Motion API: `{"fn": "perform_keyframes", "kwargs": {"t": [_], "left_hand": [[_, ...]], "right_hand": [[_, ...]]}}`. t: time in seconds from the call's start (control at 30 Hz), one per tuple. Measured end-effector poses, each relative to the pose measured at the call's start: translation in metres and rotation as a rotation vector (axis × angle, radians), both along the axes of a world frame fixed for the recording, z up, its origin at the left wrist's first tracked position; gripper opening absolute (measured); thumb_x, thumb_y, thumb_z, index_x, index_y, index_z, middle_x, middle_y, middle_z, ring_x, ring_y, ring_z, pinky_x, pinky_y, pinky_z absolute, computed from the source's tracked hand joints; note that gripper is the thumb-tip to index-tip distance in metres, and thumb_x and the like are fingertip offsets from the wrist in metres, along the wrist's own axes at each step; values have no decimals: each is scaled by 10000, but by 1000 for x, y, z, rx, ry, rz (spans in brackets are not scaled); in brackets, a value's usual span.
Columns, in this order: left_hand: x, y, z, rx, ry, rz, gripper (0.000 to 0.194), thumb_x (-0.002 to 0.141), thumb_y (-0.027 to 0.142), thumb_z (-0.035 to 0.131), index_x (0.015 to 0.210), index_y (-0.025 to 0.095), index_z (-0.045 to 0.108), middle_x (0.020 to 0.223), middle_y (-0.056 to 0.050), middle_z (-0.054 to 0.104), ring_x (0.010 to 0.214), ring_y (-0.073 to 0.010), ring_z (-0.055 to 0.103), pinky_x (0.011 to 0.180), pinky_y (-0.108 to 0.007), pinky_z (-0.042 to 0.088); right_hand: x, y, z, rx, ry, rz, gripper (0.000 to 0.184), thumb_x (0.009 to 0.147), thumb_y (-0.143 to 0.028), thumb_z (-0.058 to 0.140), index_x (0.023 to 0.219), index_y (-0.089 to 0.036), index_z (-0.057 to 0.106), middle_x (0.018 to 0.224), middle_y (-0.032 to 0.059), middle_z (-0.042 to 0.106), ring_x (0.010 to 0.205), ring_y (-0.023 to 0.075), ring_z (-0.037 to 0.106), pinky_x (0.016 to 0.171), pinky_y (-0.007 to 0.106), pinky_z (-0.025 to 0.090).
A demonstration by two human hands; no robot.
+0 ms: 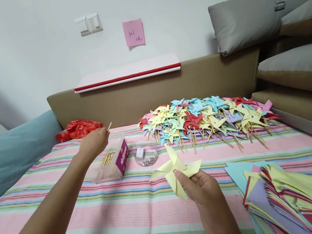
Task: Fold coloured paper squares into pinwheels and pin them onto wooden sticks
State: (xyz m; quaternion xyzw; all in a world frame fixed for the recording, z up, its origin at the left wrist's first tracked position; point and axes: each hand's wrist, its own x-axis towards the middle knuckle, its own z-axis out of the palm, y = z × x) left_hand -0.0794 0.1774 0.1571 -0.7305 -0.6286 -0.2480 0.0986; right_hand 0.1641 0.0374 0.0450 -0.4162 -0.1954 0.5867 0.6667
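My right hand point(202, 187) pinches a pale yellow paper pinwheel point(174, 169) near its centre, thumb on top, over the striped cloth. At the left, my left hand point(94, 143) is closed on a thin wooden stick point(110, 126), whose tip pokes out past the fingers. Just below that hand stands a clear plastic box point(105, 174) with a purple label, holding more wooden sticks point(108, 158). Between the hands sits a round clear dish point(148, 161) with small shiny metal pieces and a small white item in it.
Finished pinwheels on sticks point(192, 121) lie heaped at the back right. Cut coloured paper sheets point(279, 196) are stacked at the front right. A red plastic bag point(78, 129) rests at the back left. Grey cushions point(247, 18) pile up on the right.
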Motion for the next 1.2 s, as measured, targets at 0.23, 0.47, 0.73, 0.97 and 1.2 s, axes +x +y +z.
{"fn": "perform_keyframes", "kwargs": {"t": [0.23,0.47,0.73,0.97,1.2], "left_hand": [[57,-132,-14,-42,-452,-296,352,1026,411,419,763,214,545,693,9,622,667,-160,585,665,-276,426],[73,-159,-80,-246,-873,-501,317,1060,386,356,873,222,553,689,23,574,680,-148,578,667,-274,435],[75,-162,-107,-240,-808,-480,277,1054,332,380,870,216,551,677,32,546,630,-128,550,641,-264,409],[77,-167,-104,-81,-736,-561,165,1007,243,475,923,225,616,776,23,674,662,-124,597,610,-240,418],[71,-169,-107,-48,-779,-655,147,968,196,502,929,239,637,800,4,700,720,-152,646,665,-269,466]], "right_hand": [[8,-8,0,65,52,51,347,611,-345,923,678,-159,638,458,-96,416,422,42,331,405,183,297],[17,-18,1,148,184,159,410,656,-298,913,627,-180,521,517,-119,274,477,43,164,415,153,281],[-1,-19,0,240,95,293,282,772,-346,836,722,-169,621,564,-98,300,508,60,171,447,161,274],[-11,-27,7,404,-81,280,243,673,-396,890,693,-249,698,941,1,595,563,80,368,495,223,355],[-7,-31,12,591,-350,275,63,776,-262,814,759,-296,764,1008,79,657,928,224,611,578,255,488]]}}
